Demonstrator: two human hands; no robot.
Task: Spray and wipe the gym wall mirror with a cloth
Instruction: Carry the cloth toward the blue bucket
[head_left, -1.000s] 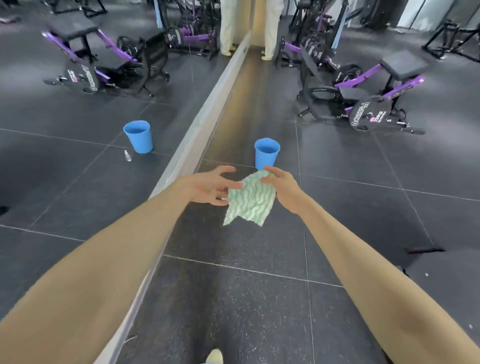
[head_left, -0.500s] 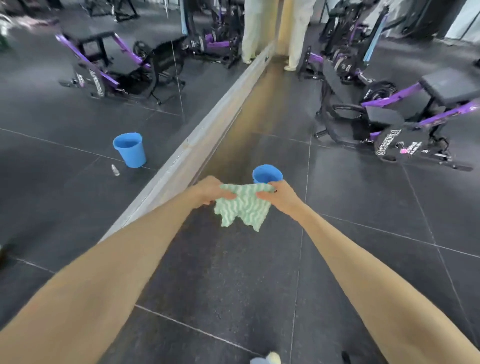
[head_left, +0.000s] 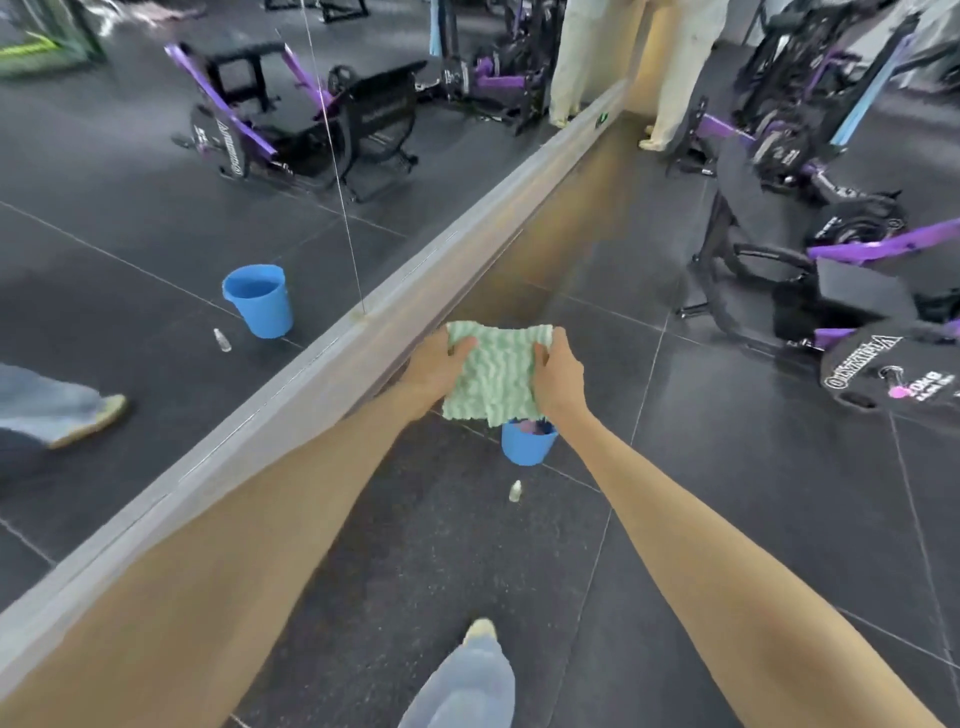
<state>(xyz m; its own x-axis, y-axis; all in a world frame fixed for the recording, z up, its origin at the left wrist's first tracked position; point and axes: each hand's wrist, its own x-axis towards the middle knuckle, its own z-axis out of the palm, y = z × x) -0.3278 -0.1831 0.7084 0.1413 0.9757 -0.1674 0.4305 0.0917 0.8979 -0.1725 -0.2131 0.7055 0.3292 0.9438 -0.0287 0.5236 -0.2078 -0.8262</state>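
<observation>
both hands hold the green-and-white cloth (head_left: 493, 374) stretched between them: the left hand (head_left: 434, 366) grips its left edge, the right hand (head_left: 558, 379) its right edge. it hangs above a blue bucket (head_left: 527, 441) on the dark floor (head_left: 727, 493), beside the wall mirror (head_left: 156, 218); a small bottle (head_left: 515, 491) stands near the bucket

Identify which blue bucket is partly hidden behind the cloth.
The bucket on the floor right of the mirror, below the cloth; the other, its reflection, shows whole.
</observation>
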